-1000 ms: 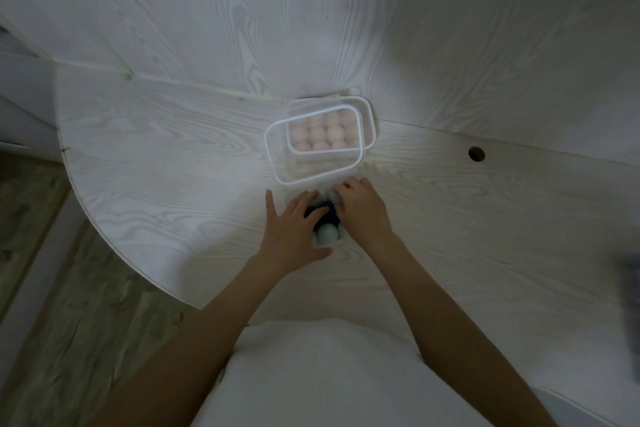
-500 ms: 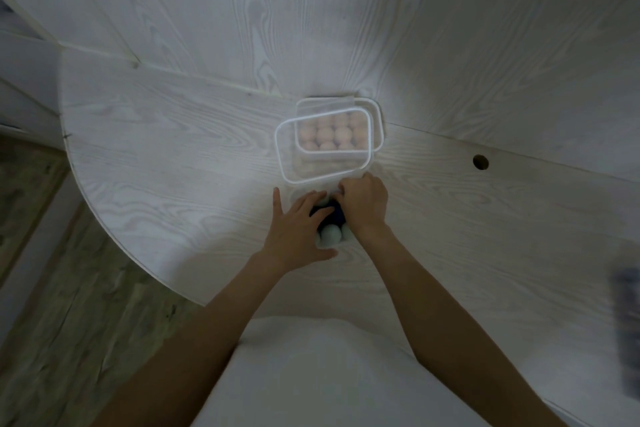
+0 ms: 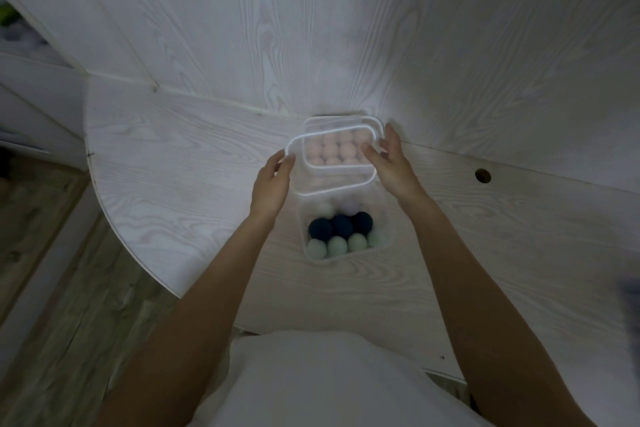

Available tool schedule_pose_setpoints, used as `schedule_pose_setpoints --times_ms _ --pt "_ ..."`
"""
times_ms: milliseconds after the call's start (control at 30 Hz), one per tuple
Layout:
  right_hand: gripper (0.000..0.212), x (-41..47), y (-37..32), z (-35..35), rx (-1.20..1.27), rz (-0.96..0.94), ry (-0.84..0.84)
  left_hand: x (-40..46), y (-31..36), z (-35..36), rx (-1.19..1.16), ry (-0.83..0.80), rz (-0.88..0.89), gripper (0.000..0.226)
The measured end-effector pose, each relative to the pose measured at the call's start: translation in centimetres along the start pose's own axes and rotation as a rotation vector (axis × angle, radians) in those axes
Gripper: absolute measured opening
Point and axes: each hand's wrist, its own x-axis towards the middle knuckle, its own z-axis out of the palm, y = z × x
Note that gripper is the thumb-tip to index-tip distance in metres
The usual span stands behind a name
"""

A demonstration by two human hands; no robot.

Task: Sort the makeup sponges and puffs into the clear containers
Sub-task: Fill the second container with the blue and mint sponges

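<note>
Both hands' fingers (image 3: 285, 161) spread loosely beside the clear lid (image 3: 332, 166), flanking it.

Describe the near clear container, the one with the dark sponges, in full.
The near clear container looks like thin transparent plastic, open-topped, standing upright on the white desk. It holds dark navy sponges, mint green ones along its near side and pale ones behind. Neither hand touches it.

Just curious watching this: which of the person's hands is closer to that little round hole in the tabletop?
The right hand. It is at the right end of the clear lid, on the side of the hole. The left hand is at the lid's left end, farther away.
</note>
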Motion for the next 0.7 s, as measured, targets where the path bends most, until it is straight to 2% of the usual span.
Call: schedule_pose_setpoints --times_ms 67,167,233,333,367,433,500,600,700 --pt "0.060 -1.0 -0.3 -0.4 0.113 -0.009 0.002 -0.8 0.3 0.0 -0.048 0.001 0.000 0.040" --pt "0.041 -3.5 1.1 -1.6 0.201 -0.092 0.092 -2.9 -0.3 -0.3 -0.083 0.031 0.013 0.040" --pt "0.035 -5.8 3.2 -2.3 0.110 -0.142 0.128 -4.7 -1.7 -0.5 -0.052 0.032 0.029 0.039" --pt "0.031 -8.4 7.6 -2.7 -0.231 -0.214 0.107 -6.7 -4.6 0.0 0.136 0.012 0.138 0.014" --pt "0.034 -8.7 8.9 -2.5 -0.358 -0.236 0.086 -6.9 -5.2 0.2 0.234 -0.009 0.185 0.018" --pt "0.052 -9.0 10.8 -2.0 -0.574 -0.254 0.020 -7.5 -6.5 1.0 0.404 -0.053 0.266 0.053" --pt "0.073 -8.7 11.2 -1.4 -0.707 -0.278 -0.030 -7.7 -7.2 1.7 0.481 -0.084 0.273 0.080" --pt "0.095 -8.0 10.7 -0.7 -0.807 -0.290 -0.061 -8.0 -7.6 2.5 0.450 -0.126 0.199 0.090" --pt "0.091 -7.6 10.2 -0.4 -0.836 -0.283 -0.034 -7.8 -8.0 2.5 0.456 -0.132 0.135 0.096"
